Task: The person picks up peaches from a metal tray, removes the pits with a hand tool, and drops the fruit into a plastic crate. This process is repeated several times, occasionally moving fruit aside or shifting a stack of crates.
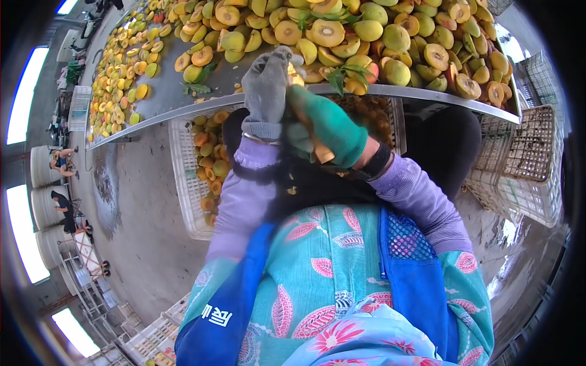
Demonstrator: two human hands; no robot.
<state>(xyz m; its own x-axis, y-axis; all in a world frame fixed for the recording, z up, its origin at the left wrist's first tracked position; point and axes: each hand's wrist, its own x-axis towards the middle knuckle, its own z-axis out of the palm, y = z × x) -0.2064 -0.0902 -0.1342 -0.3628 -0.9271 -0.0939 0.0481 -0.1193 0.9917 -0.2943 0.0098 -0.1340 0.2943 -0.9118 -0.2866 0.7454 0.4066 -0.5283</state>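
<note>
My left hand [266, 91], in a grey glove, is raised at the edge of the metal table [183, 110], its fingers closed around a yellow piece of fruit [294, 75]. Close beside it on the right, my right hand [332, 125] wears a green glove with its fingers curled. A wooden-coloured piece, perhaps a tool handle [322, 150], shows below that palm; its other end is hidden. Halved yellow fruit [326, 33] with cut faces up and whole-looking green-yellow fruit [397, 38] are heaped just beyond both hands. Green leaves [349, 74] lie near the table edge.
Under the table, a white crate [183, 177] holds more fruit, left of my knees. Stacked white crates [530, 161] stand at the right. Two people [63, 210] are far off at the left beside large pale tubs [46, 207]. More crates [149, 335] are at the lower left.
</note>
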